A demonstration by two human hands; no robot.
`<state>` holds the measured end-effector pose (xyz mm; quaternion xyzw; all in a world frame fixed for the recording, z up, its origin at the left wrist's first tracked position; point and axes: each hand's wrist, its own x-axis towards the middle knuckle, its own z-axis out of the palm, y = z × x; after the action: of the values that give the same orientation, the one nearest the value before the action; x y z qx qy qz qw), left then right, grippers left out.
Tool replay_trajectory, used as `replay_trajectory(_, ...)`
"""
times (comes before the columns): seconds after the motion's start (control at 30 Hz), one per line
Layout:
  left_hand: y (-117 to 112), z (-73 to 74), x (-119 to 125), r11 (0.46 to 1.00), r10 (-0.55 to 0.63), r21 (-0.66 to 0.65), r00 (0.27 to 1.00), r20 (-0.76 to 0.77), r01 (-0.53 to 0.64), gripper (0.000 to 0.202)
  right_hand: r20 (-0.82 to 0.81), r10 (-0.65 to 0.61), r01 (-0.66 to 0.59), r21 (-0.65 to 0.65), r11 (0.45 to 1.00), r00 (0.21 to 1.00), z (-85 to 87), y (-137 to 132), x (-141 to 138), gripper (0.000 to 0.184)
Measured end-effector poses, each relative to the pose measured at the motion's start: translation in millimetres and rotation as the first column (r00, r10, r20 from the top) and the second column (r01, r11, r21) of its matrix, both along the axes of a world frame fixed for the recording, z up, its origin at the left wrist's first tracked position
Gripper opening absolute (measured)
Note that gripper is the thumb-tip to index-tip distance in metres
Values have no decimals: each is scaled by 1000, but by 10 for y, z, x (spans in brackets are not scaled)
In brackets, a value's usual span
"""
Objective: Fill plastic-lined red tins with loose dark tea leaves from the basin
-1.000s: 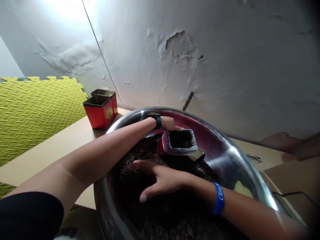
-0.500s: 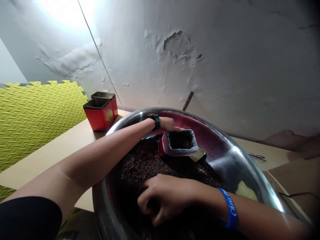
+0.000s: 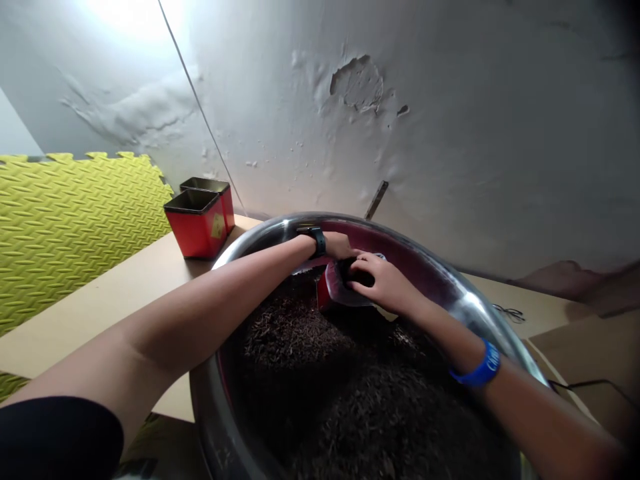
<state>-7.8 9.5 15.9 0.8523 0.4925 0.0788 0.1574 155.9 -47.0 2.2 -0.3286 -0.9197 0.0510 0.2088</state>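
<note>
Dark dry bits (image 3: 295, 337) lie heaped in a big metal bowl (image 3: 283, 225). Toward the far side, a red box (image 3: 324, 297) with a thin plastic liner (image 3: 341, 293) sits on them. The right hand (image 3: 387, 283) curls over the box's top, its thumb and fingers partly apart. The left hand (image 3: 339, 245) touches the box's far left edge. I cannot tell what either hand's fingers grip.

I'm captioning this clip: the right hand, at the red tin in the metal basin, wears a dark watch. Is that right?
The watch is wrong: the right hand, at the red tin in the metal basin, wears a blue wristband, as the head view shows. The dark watch is on the left wrist.
</note>
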Motion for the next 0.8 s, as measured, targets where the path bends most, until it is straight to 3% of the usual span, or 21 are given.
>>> replay_trajectory(0.07,20,-4,-12,999,-38,-6,998,-51,37,43,-29,-38,40,73,996,999,74,-113,-41,20)
replay_trajectory(0.13,34,-3,-26,999,-46,-13,997,-60,46,41,-110,-23,29,61,998,994,142,-269,-114,19)
replay_trajectory(0.23,33,1,-37,999,-14,-39,1000,-25,13,43,-159,101,-133,-202,970,982,109,-506,-270,21)
replay_trajectory(0.37,-34,29,-16,999,-18,-40,1000,-19,18,53,-157,315,-348,-553,757,936,-201,-727,-466,24)
replay_trajectory(0.47,-124,78,14,999,-40,-31,999,-27,39,55,-214,258,-333,-693,640,942,-444,-764,-550,34)
replay_trajectory(0.57,-191,121,30,995,-78,-60,996,-47,75,58,-237,144,-276,-777,566,961,-583,-661,-672,36)
replay_trajectory(0.63,-202,131,26,994,-80,-81,995,-61,75,59,-243,124,-270,-782,562,962,-621,-542,-835,36)
replay_trajectory(0.8,-142,86,6,994,-49,-96,999,-13,48,54,-246,151,-283,-703,652,958,-618,-343,-1407,32)
